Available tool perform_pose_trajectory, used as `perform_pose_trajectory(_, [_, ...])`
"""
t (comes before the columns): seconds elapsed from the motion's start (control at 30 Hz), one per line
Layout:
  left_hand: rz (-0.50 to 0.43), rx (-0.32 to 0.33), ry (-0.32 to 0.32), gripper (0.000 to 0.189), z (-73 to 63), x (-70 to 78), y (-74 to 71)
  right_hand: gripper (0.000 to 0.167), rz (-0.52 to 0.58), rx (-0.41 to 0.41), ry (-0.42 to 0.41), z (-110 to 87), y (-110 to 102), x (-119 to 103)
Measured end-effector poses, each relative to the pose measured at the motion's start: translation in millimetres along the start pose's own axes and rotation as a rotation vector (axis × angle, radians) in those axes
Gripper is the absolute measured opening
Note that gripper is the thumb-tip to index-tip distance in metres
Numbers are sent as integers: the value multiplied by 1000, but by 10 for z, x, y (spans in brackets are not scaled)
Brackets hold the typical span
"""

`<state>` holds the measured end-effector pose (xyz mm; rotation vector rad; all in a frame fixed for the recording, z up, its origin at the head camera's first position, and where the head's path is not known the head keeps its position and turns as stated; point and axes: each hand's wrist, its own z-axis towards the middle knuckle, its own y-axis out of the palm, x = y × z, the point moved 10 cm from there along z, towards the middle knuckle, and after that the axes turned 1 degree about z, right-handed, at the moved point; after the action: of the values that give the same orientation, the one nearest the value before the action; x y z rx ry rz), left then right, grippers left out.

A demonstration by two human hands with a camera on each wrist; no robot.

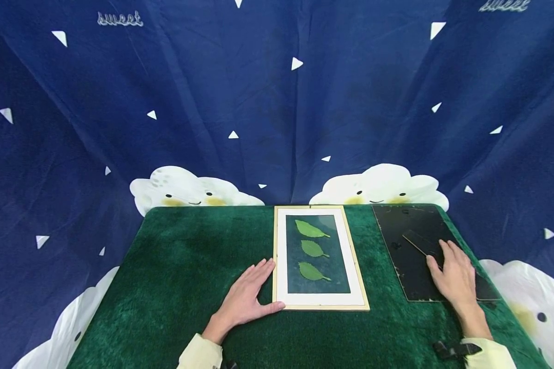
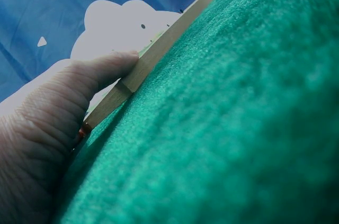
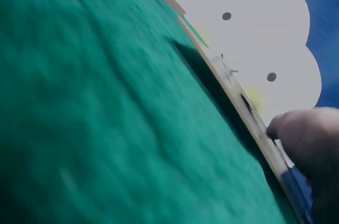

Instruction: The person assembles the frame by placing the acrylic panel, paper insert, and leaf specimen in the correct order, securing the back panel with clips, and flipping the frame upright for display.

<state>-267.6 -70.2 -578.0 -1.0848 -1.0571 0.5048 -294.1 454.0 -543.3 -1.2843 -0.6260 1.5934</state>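
The bench (image 1: 323, 338) is covered with dark green cloth (image 1: 189, 246). At the far side, a blue curtain (image 1: 221, 77) is hung, printed with white clouds (image 1: 189, 179) and small triangles (image 1: 296, 63).

head: above, facing forward-down, farther | wrists: low, close, tilted | shared: green cloth (image 1: 189, 261)

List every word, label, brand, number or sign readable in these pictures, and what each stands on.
"sweet": on the blue backdrop, upper left of the head view.
"sweet": same backdrop, upper right, at the picture's top edge.
Picture frame and black board: no readable text.
Wrist views: none readable.
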Motion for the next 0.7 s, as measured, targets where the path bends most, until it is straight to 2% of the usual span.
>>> perform_pose_trajectory(0.13, [1, 12, 6, 109, 10, 12, -11, 77, -74, -175, 107, -44, 81, 224])
perform_pose_trajectory(0.27, [-4, 4, 5, 109, 9, 24, -3, 90, -96, -247, 218, -85, 74, 374])
perform_pose_trajectory(0.33, [-9, 2, 4, 109, 6, 23, -6, 96, -106, -247, 259, -110, 84, 424])
perform_pose_trajectory(0.43, [-10, 1, 3, 109, 7, 14, -16, 100, -122, -203, 299, -144, 107, 474])
perform_pose_trajectory(0.57, [-4, -8, -8, 110, 4, -3, -7, 100, -123, -133, 307, -154, 75, 481])
perform_pose_trajectory(0.7, [2, -8, -13, 111, -5, -3, 6, 101, -116, -97, 318, -121, -19, 475])
